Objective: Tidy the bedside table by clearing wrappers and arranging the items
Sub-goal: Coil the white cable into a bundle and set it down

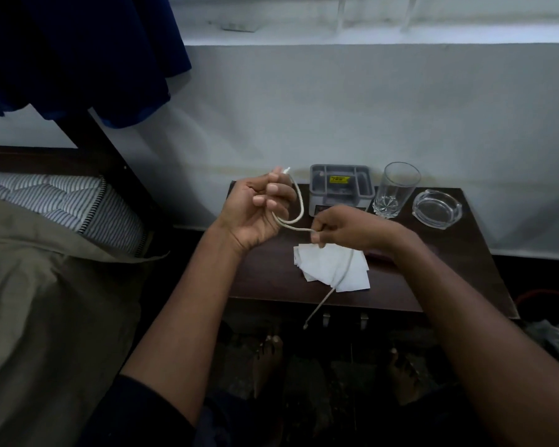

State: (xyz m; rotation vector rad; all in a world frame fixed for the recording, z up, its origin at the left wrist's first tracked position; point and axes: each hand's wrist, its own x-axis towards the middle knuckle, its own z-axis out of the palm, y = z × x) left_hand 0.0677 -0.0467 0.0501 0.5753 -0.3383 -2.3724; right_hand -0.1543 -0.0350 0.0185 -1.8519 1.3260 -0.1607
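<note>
coiling a white cable (299,206) above the bedside table (439,269), by the look of it. left hand (259,214) curled shut round one end, plug tip poking up past the fingers. right hand (342,229) pinching the cable just beside that loop, nearer the slack. from the pinch, free length running down toward the table's front edge, across the white papers (323,262) and hanging off it. probably next: feeding that tail up into the left-hand loop.
</note>
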